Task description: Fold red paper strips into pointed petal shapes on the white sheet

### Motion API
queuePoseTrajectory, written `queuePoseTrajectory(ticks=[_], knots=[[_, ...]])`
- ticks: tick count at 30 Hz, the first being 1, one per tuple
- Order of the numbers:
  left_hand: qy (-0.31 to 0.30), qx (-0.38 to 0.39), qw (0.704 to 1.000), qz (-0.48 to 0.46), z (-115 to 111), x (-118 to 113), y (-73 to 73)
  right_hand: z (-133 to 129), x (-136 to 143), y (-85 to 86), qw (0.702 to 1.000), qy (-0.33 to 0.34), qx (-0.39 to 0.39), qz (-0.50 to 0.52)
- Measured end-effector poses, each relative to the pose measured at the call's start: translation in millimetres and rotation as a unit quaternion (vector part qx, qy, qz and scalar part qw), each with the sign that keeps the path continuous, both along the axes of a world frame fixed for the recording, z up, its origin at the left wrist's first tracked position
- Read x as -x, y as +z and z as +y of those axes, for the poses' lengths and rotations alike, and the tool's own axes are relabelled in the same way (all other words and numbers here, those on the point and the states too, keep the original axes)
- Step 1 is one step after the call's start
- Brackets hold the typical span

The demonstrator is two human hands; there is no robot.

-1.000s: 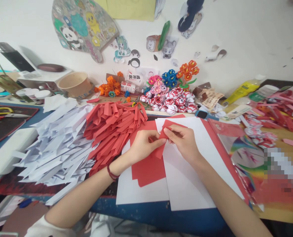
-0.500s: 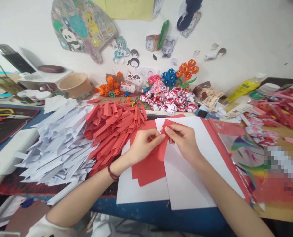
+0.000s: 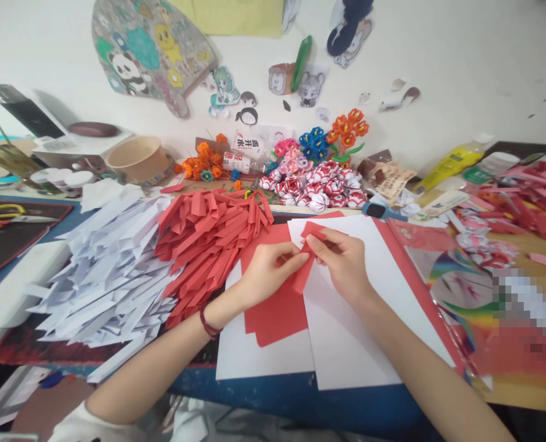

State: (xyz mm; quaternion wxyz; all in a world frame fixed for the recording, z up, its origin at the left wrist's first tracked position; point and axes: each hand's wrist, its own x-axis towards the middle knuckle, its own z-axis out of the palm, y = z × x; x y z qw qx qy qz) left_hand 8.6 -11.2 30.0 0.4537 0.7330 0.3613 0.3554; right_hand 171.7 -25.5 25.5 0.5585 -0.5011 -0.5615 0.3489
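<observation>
Between both hands is a strip of red paper [image 3: 304, 275], partly folded, held above the sheets. My left hand [image 3: 273, 270] pinches its left edge between thumb and fingers. On the other side my right hand [image 3: 342, 255] grips it, thumb on top and fingertips behind. Beneath them lie flat red paper pieces [image 3: 273, 319] on white sheets [image 3: 356, 344]. To the left of my left hand is a heap of folded red paper strips [image 3: 208, 239], and beyond it a larger heap of folded white strips [image 3: 107, 270].
Red-and-white paper flowers [image 3: 321, 187] are piled along the back, with orange flowers [image 3: 349, 129] behind. A wooden bowl [image 3: 137, 161] stands back left. Scissors [image 3: 15, 216] lie far left near a white power bank [image 3: 19, 288]. A plastic packet [image 3: 448, 276] is on the right.
The red paper between my fingers has narrowed at its lower part as it is folded over. Both hands stay nearly in place, and the view has shifted slightly.
</observation>
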Motion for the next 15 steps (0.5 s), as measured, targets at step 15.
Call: queuePoseTrajectory(ticks=[15], knots=[[0.016, -0.035, 0.999, 0.035, -1.3, -5.0, -1.6, 9.2, -5.8, -2.1, 0.989, -0.095, -0.014, 0.114]])
